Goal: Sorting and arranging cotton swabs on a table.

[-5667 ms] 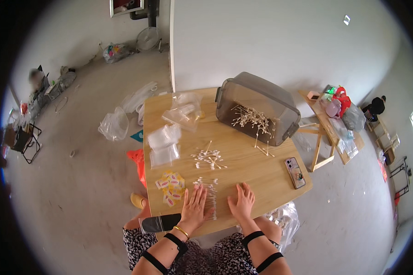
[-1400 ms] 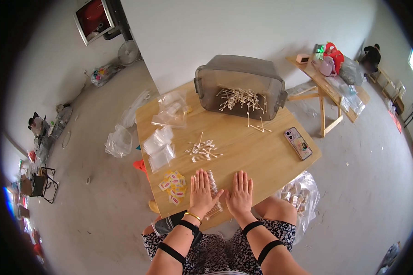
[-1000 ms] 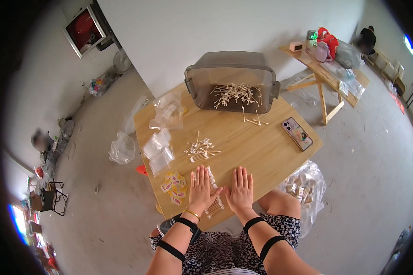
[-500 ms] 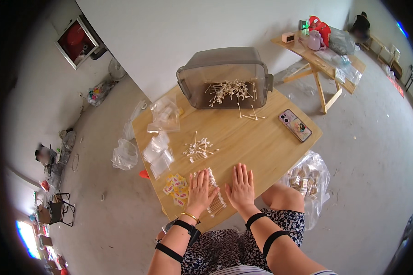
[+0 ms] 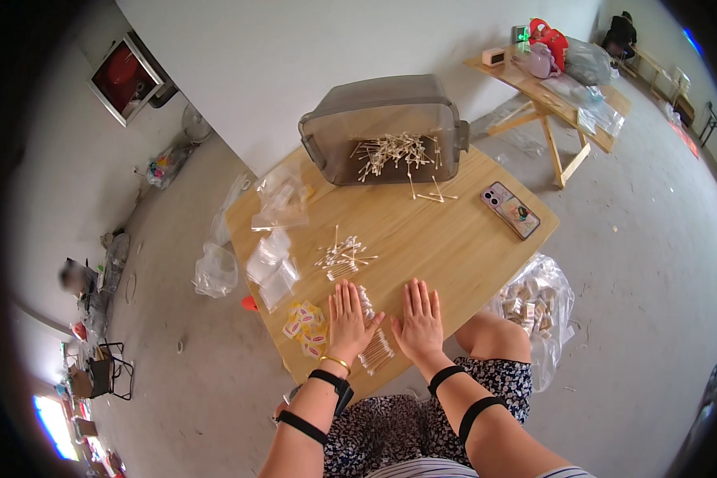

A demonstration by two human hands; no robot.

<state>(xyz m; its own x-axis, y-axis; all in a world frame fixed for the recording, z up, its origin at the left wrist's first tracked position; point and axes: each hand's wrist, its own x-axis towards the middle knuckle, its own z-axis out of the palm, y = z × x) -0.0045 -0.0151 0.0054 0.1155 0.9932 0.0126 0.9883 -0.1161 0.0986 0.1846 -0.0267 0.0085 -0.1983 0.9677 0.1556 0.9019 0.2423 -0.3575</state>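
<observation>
Both hands lie flat, fingers spread, holding nothing: the left hand (image 5: 347, 317) and right hand (image 5: 419, 319) press the wooden table (image 5: 454, 247), flanking bagged cotton swabs (image 5: 374, 349). A careless sweep could likely knock that packet off the near edge, or scatter the loose swab pile (image 5: 344, 256) farther out.

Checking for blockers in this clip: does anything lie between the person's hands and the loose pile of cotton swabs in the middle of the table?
Nothing visible does. Both the left hand and right hand lie flat on the table, with only bare wood between them and the swab pile.
</observation>
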